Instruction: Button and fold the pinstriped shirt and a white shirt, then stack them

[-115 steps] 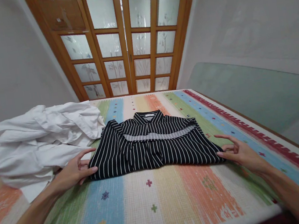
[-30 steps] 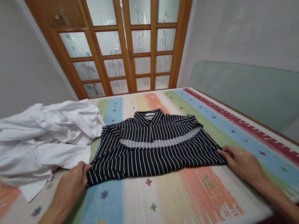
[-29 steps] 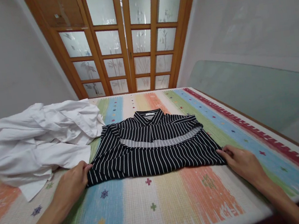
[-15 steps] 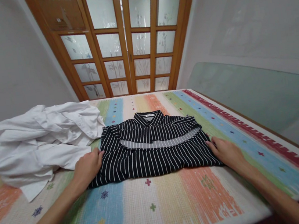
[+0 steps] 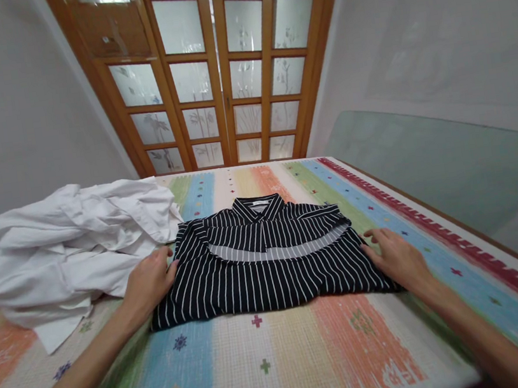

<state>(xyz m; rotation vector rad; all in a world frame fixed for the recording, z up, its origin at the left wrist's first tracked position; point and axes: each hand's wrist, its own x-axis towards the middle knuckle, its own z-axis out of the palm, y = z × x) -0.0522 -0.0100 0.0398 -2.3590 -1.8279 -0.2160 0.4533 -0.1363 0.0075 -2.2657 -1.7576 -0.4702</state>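
A black shirt with white stripes (image 5: 262, 283) lies folded on the table, its collar at the far side and its lower part doubled up toward the collar. A pale grey strip of the fabric's inner side shows across its middle. Beside its left edge is my left hand (image 5: 149, 280), thumb and fingers apart, the thumb at the cloth. At the right edge, my right hand (image 5: 396, 258) has its fingers parted and the thumb by the fabric. Neither hand grips the shirt. Crumpled white clothing (image 5: 78, 245) lies just beyond my left hand.
A colourful striped cloth (image 5: 265, 373) covers the table. Wooden doors with patterned glass panes (image 5: 192, 81) stand behind it. A pale green panel (image 5: 438, 162) leans on the wall at the right.
Both hands have let go of the shirt's side edges, and their fingers have opened. The shirt's lower right corner now lies slightly further out to the right.
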